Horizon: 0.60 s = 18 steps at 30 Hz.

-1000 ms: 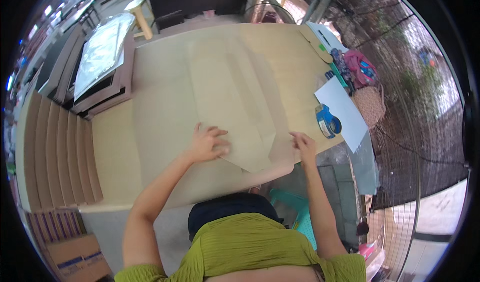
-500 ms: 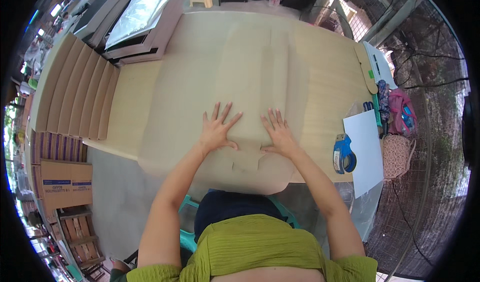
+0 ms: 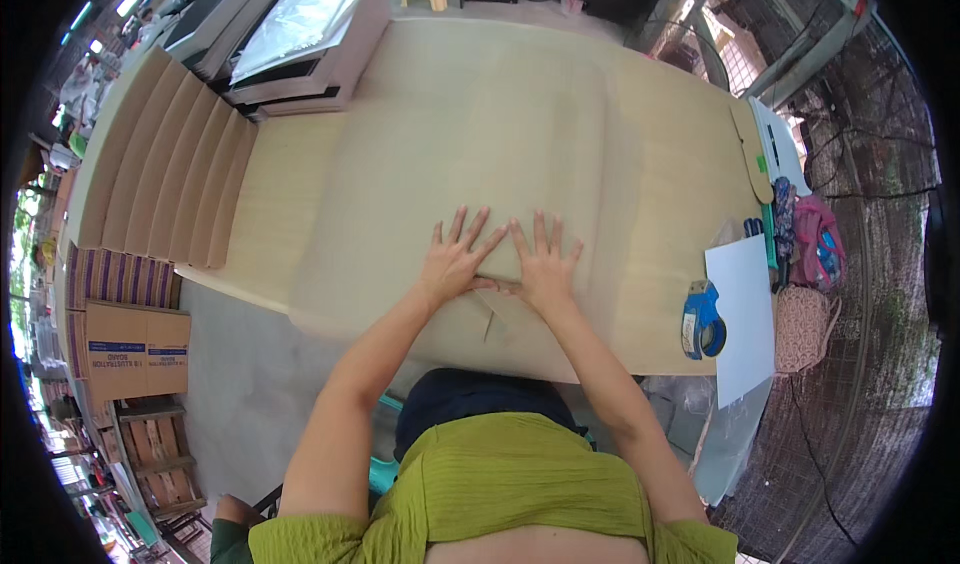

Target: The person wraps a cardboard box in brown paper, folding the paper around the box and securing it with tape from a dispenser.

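Observation:
A large brown cardboard sheet [image 3: 440,154], blurred by motion, spreads over the light wooden table [image 3: 680,204] and reaches its front edge. On it my left hand [image 3: 453,262] lies flat, fingers spread. Close beside it is my right hand [image 3: 545,269], also flat with its fingers apart, and the two thumbs come together or nearly so. Just below the thumbs a small cut or folded flap [image 3: 490,312] shows in the cardboard. Neither hand grips anything.
Folded brown cartons [image 3: 165,169] stand in a row at the left edge, beside stacked boards with a plastic-wrapped pack [image 3: 305,24]. At right are a blue tape dispenser [image 3: 703,321], white sheet [image 3: 745,314], folded umbrella [image 3: 783,224], pink bag [image 3: 818,244] and woven pouch [image 3: 803,329].
My hands have come closer together, the right one moving left until the thumbs nearly meet. The cardboard's flap beneath them looks shifted. The whole view has swung slightly.

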{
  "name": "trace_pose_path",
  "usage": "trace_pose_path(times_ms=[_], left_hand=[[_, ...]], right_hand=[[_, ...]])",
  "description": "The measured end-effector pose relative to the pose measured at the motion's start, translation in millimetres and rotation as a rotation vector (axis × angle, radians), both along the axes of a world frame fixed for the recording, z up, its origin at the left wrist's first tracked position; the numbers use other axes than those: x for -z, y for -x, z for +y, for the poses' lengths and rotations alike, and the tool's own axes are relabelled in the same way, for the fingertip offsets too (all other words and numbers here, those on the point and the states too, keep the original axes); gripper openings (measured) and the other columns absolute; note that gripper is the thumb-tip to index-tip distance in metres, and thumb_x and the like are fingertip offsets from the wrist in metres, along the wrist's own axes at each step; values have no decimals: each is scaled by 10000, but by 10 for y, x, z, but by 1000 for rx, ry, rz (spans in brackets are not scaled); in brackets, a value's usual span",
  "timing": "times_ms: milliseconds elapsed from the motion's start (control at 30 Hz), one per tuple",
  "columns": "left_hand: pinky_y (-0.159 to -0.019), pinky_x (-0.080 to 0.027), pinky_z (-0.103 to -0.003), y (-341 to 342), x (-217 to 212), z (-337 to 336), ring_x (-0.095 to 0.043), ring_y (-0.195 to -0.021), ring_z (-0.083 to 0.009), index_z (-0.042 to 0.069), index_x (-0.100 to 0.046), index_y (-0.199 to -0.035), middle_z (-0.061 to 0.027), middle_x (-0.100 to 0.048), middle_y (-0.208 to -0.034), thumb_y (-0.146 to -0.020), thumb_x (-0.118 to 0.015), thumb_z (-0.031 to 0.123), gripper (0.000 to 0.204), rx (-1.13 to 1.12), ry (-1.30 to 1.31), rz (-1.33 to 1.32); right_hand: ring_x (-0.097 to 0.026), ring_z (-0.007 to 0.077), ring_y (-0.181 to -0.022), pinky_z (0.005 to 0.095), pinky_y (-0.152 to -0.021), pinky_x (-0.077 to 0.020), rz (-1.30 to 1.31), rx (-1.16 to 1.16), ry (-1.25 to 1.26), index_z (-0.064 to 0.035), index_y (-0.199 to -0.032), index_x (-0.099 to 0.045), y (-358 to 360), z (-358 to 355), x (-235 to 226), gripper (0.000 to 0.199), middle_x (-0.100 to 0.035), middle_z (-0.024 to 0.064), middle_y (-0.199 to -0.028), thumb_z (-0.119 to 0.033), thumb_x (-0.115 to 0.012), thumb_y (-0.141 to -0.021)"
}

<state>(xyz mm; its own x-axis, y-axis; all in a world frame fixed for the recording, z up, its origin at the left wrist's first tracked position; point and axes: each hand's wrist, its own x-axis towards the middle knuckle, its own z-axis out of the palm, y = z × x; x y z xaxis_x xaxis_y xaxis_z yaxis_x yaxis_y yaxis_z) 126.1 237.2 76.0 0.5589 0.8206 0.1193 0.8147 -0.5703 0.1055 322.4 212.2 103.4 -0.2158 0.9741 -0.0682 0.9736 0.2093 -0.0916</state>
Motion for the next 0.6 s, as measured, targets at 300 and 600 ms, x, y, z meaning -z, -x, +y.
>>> trace_pose_path(times_ms=[300, 600], left_hand=[[-1170, -263, -613, 320, -56, -9, -190, -1444, -535, 321, -294, -1558, -199, -146, -1633, -613, -867, 442, 1111, -1, 214, -181], [-1196, -163, -631, 299, -178, 40, -130, -1480, -486, 214, -272, -1570, -281, -153, -1602, -639, -869, 318, 1111, 103, 163, -147]], right_hand=[[-70, 409, -1522, 772, -1076, -214, -8, 39, 35, -338, -1587, -181, 90, -24, 131, 1326, -88, 93, -1672, -496, -919, -497], [-96, 406, -1519, 776, -1089, -164, 20, 43, 48, -339, -1580, -213, 89, -3, 91, 1258, -111, 95, -1668, -439, -917, -543]])
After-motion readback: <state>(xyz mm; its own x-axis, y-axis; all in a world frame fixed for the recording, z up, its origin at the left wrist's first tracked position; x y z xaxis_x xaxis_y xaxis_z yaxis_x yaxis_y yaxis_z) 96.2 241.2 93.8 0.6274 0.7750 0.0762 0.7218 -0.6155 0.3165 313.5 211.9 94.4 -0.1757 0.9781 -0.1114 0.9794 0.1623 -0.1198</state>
